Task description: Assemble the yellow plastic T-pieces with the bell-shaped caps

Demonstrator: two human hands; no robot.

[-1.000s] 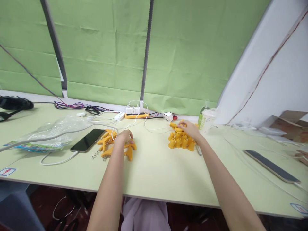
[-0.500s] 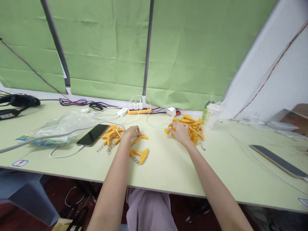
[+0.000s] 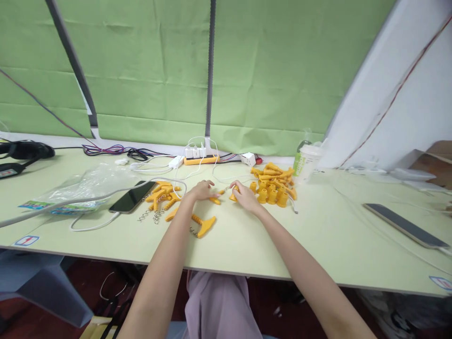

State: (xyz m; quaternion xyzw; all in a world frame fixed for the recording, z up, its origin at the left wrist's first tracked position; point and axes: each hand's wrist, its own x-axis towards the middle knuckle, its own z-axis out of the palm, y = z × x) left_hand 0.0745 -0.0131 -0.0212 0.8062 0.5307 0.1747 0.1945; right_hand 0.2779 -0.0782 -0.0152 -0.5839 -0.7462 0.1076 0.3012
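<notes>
Over the middle of the table my left hand (image 3: 202,190) is closed on a yellow corkscrew (image 3: 215,201), whose metal spiral points right. Facing it, my right hand (image 3: 246,198) grips a yellow bell-shaped cap (image 3: 233,194) close to the spiral's tip. Whether tip and cap touch I cannot tell. Left of my left hand lies a pile of yellow corkscrews (image 3: 163,190) with bare spirals. Another corkscrew (image 3: 206,227) rests nearer the front, partly beside my left forearm. Several yellow caps (image 3: 271,194) stand upright right of my right hand, before a heap of yellow pieces (image 3: 273,173).
A phone (image 3: 130,197) with a white cable and a clear plastic bag (image 3: 88,183) lie at left. A power strip (image 3: 201,160) sits at the back. A white cup (image 3: 309,162) stands behind the heap; another phone (image 3: 404,225) is far right.
My right hand has come left from the yellow heap with a cap in it. My left hand has moved right, bringing a corkscrew away from the left pile.
</notes>
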